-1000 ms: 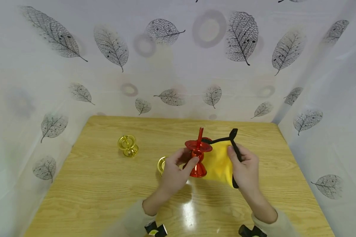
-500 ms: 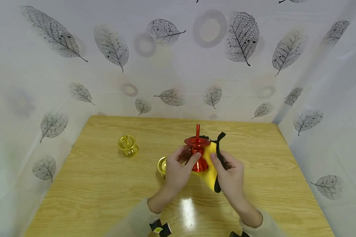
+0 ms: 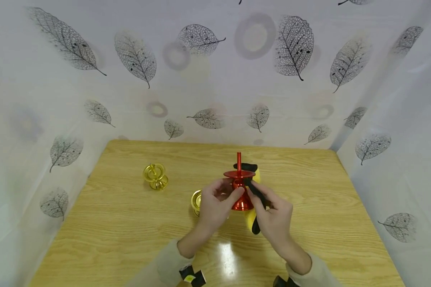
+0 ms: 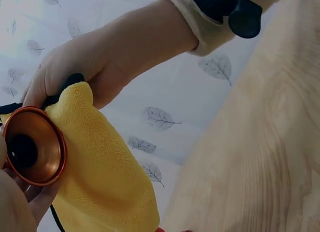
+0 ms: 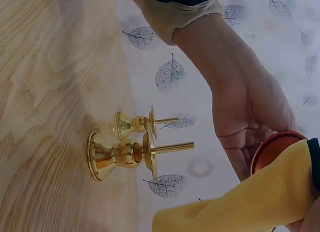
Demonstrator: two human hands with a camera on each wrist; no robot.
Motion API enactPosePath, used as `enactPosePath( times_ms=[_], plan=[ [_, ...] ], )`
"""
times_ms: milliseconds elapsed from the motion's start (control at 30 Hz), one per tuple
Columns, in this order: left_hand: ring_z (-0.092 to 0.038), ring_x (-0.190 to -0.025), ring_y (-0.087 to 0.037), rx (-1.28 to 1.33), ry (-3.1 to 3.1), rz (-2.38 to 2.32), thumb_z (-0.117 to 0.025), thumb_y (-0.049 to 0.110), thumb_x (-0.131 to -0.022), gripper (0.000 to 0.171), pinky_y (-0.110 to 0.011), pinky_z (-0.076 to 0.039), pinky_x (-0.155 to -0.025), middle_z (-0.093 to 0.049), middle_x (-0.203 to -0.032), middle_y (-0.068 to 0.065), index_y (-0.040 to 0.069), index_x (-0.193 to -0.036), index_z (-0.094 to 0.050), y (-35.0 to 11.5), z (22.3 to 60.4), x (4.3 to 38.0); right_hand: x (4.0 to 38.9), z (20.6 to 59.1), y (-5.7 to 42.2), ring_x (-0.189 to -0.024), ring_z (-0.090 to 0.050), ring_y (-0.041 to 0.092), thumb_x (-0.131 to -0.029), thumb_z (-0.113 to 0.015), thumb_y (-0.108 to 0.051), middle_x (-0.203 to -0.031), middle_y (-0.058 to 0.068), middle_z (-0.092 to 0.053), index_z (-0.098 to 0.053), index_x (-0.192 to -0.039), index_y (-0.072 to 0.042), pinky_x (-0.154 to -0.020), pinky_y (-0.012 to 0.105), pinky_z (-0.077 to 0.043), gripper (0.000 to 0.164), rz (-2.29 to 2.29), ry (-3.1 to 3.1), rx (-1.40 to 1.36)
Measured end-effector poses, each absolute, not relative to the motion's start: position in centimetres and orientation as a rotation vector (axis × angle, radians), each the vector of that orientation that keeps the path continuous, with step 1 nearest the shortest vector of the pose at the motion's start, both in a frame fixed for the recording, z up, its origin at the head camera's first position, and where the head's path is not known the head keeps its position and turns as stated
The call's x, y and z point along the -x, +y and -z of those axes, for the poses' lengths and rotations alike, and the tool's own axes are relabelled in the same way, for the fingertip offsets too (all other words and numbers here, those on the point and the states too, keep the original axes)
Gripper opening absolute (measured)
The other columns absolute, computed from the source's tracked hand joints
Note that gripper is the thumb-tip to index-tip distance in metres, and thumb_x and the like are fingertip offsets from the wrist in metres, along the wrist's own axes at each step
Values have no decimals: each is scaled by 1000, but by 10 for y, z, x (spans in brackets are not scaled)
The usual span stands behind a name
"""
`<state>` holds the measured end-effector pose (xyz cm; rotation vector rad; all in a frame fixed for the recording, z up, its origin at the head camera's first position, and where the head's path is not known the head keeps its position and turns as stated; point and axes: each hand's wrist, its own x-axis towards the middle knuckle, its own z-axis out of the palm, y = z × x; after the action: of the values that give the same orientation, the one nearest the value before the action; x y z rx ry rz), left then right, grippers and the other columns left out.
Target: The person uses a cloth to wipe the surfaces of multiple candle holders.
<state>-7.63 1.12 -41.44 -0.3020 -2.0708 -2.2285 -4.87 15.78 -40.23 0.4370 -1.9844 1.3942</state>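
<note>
My left hand (image 3: 215,203) holds a red metallic candlestick (image 3: 242,202) upright above the table, thumb across its stem. Its thin spike points up from a wide drip dish. My right hand (image 3: 274,217) pinches a yellow cloth (image 3: 250,220) with black edging and presses it to the candlestick's right side, below the dish. The left wrist view shows the candlestick's hollow underside (image 4: 47,147) with the cloth against its rim. Part of the cloth hangs behind the candlestick. The right fingertips are partly covered by the cloth's dark edge.
A gold candlestick (image 3: 156,177) stands at the table's left. Another gold candlestick (image 3: 196,202) is partly hidden behind the left hand. A sliver of red (image 4: 160,230) shows at the left wrist view's bottom edge. A leaf-patterned curtain (image 3: 215,79) surrounds the wooden table (image 3: 129,239).
The right hand has moved left, bringing the cloth from beside the candlestick up against it; the cloth is now more bunched. The left hand keeps its hold, shifting only slightly.
</note>
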Motion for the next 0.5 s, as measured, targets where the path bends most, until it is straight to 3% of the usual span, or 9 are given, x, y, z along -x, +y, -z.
enactPosePath(
  times_ms=[133,267,400,500],
  plan=[
    [-64,-75,-7,321,-2046,2322,-74,14,-85,23,-21,-57,-63,-69,-89,-20,4,-105,-71,8,412,74,52,404,160,-49,-54,-3,-81,-64,16,-73,14,-72,-71,-99,5,-37,14,-36,22,-1558,-1953,-406],
    [-62,-76,-7,347,-2036,2369,-73,14,-86,24,-20,-56,-64,-67,-89,-22,3,-107,-71,6,411,75,52,407,161,-43,-41,0,-84,-62,16,-63,5,-66,-70,-96,8,-35,19,-30,16,-1668,-1944,-385],
    [-63,-77,-9,352,-2066,2336,-75,17,-85,23,-23,-58,-65,-68,-89,-19,6,-105,-72,6,412,76,50,407,159,-45,-46,1,-81,-63,18,-65,15,-67,-71,-97,10,-37,15,-35,19,-1575,-1948,-445],
    [-64,-78,-11,327,-2098,2277,-76,21,-84,23,-25,-59,-67,-69,-89,-15,9,-102,-72,7,413,78,46,406,159,-58,-63,-1,-78,-66,19,-81,22,-73,-71,-104,9,-44,10,-44,28,-1434,-1980,-471]
  ],
)
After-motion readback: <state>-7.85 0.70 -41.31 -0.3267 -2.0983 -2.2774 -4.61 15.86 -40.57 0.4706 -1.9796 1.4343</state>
